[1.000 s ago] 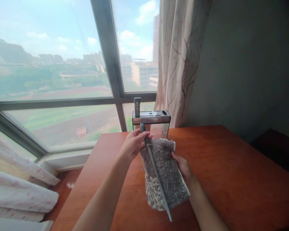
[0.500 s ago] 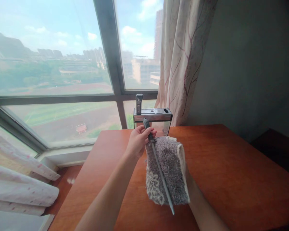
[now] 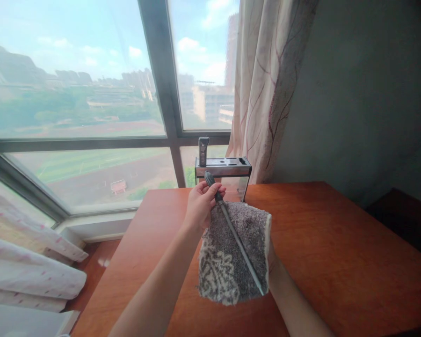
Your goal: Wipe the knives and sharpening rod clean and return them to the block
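Observation:
My left hand is closed around the dark ribbed handle of a sharpening steel. Its long grey rod slants down to the right across a towel, with the tip near the cloth's lower right corner. The towel is fluffy and grey, with a pale floral pattern at its lower left and a white right edge. My right hand grips the towel from behind at that right side; its fingers are mostly hidden by the cloth.
Beyond my left hand, a knife block with a metal top and clear sides stands on the brown wooden table. One grey handle sticks up from it. Windows and a curtain lie behind the table.
The towel has shifted left and turned flatter toward me, showing more of its pattern. The sharpening steel slants more, its tip now farther right and higher. My left hand has barely moved.

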### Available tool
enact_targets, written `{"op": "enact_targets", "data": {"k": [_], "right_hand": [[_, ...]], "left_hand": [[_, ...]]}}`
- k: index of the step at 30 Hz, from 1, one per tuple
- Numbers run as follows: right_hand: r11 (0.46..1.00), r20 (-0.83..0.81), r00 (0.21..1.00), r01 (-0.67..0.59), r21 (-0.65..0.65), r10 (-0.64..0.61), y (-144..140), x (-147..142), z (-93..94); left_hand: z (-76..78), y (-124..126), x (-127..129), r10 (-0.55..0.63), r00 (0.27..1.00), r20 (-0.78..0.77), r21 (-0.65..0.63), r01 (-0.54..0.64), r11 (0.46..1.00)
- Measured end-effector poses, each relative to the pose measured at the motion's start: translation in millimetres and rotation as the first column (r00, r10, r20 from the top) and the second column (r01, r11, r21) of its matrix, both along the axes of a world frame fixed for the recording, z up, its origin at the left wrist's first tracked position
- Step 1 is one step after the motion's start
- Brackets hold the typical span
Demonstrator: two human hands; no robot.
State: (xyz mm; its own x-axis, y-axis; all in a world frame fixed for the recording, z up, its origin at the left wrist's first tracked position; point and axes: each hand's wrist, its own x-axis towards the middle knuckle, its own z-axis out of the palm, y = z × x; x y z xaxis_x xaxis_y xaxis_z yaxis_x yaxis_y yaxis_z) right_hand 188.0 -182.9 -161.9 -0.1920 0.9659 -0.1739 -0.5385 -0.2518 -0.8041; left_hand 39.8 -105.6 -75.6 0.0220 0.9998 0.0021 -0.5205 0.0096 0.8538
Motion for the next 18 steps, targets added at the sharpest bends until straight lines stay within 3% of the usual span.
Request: {"op": "enact_targets", "data": {"k": [5, 9, 15, 18], "right_hand": [[0.999, -0.153, 0.988, -0.032, -0.040, 0.025, -2.6, 10.6, -15.4], [0.995, -0.155, 0.984, -0.097, -0.021, 0.093, -1.1, 11.4, -13.1], [0.983, -0.273, 0.961, -0.014, -0.183, -0.037, 7.2, 7.7, -5.1], [0.980, -0.348, 0.922, 0.124, -0.157, -0.173, 9.6, 9.4, -9.9]], "left_hand": [[-2.4, 3.1, -1.5, 0.077, 0.997, -0.001, -0.025, -0.077, 0.997], [-1.9, 2.0, -3.0, 0.056, 0.998, -0.012, 0.002, -0.056, 0.998], [-3.2, 4.9, -9.2, 0.050, 0.998, 0.028, 0.043, -0.051, 0.998], [-5.0, 7.9, -11.2, 0.061, 0.997, 0.053, 0.033, -0.063, 0.997]]}}
